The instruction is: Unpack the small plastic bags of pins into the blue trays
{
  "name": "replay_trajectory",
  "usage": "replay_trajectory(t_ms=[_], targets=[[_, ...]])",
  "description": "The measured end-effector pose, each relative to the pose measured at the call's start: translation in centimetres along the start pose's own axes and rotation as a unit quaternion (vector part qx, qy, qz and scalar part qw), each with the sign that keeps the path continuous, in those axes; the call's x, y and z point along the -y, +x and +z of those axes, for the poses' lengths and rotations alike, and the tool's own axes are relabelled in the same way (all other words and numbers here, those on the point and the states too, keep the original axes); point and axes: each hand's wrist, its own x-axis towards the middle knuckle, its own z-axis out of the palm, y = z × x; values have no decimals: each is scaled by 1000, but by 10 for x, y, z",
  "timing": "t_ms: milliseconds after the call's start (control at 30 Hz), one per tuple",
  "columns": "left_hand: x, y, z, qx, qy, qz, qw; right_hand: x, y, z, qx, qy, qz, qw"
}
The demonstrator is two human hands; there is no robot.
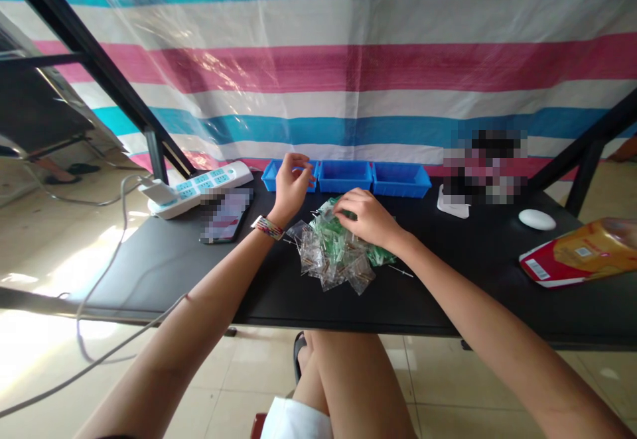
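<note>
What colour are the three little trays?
The trays are all blue, best seen in the head view.

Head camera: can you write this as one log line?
left hand: by leftmost blue bin; right hand: at packet pile; phone: on black table

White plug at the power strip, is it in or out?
In, it appears: the white plug sits over the end of the power strip, and a grey cable seems to run from it. The prongs are hidden.

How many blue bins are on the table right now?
3, in a row along the far side of the table: the left bin, partly hidden behind the left hand; the middle bin; and the right bin. I see no others.
</note>
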Motion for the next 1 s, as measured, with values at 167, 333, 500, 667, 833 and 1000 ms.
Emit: replay_trajectory(t_ms=[167, 333, 500, 667, 833, 1000], targets=[[-2, -8, 6, 59, 17, 28, 998, -1, 0, -1, -4, -6, 36, 999], [-3, -12, 8, 91, 28, 41, 995, -1, -2, 0, 20, -34, 47, 998], [-1, -13, 9, 113, 40, 42, 992, 0, -3, -1, 26, -51, 41, 998], [2, -13, 8, 124, 45, 41, 990, 1, -3, -3, 36, -36, 38, 998], [1, -14, 8, 131, 48, 43, 989, -2, -3, 1, 28, -45, 41, 998], [0, -16, 9, 145, 56, 50, 987, -10, -3, 7, -5, -12, 46, 999]])
